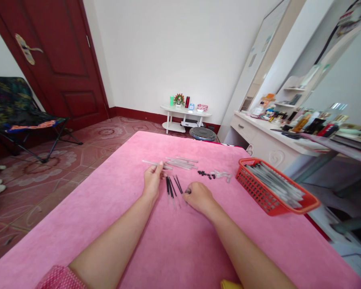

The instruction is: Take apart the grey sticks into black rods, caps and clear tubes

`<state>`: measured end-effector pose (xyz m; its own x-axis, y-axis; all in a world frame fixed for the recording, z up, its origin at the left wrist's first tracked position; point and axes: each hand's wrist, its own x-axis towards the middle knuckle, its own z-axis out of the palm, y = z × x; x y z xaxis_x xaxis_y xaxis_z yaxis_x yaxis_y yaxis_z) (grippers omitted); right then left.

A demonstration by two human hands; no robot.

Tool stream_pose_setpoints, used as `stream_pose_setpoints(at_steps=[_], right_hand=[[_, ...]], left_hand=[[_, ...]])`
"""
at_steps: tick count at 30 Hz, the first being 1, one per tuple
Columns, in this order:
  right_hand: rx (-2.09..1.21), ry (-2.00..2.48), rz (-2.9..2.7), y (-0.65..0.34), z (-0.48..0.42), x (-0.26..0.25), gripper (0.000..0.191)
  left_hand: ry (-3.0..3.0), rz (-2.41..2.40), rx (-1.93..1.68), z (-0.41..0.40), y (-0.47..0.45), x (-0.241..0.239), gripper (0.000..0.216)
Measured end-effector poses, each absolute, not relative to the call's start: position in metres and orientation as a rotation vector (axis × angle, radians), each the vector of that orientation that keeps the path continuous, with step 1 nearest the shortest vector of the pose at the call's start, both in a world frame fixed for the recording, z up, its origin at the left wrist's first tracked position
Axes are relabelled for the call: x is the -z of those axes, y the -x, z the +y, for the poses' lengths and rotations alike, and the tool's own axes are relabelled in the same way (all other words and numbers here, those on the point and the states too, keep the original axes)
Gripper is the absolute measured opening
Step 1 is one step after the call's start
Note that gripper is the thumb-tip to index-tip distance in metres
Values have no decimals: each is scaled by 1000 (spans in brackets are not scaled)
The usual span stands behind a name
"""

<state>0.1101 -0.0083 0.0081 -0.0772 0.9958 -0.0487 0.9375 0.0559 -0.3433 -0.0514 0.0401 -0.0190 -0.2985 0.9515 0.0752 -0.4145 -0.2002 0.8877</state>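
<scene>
the black rods point(168, 186) lie in a loose fan between the two hands, near the middle of the table point(168, 249). since they are so thin, it seems best to lift one at a time, pinching near an end and keeping the neighbours from rolling. the left hand point(152, 180), at nine o'clock from the rods, appears to pinch a pale tube point(149, 162) between thumb and fingers; a light, level grip should serve, as the tube looks slim enough to bend. the right hand point(200, 196), at four o'clock, has its fingers curled close together beside the nearest rods; blur hides whether they have hold of anything.

the rods are straight, black along the far part and pale, almost clear, toward six o'clock, where their tips blur into the pink cloth.

farther out, at one o'clock, more tubes point(182, 162) lie roughly side by side, greyish and see-through. at two o'clock sit small black bits point(202, 173), with clear bits point(221, 174) just beyond them. at three o'clock stands an orange-red basket point(311, 205) with mesh sides, holding a thick bundle point(273, 182) of grey sticks.
</scene>
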Motion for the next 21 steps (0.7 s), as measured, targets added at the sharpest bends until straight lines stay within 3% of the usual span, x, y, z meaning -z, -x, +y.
stream_pose_setpoints(at_steps=[3,11,21], right_hand=[[-496,1884,-2038,-114,-6,-17,14],[-1209,1397,-1928,-125,-16,-65,13],[-1303,1332,-1940,-123,-17,-63,12]], left_hand=[[-742,933,-1711,41,53,18,33],[-560,773,-1681,42,56,11,30],[-559,671,-1580,38,53,6,28]])
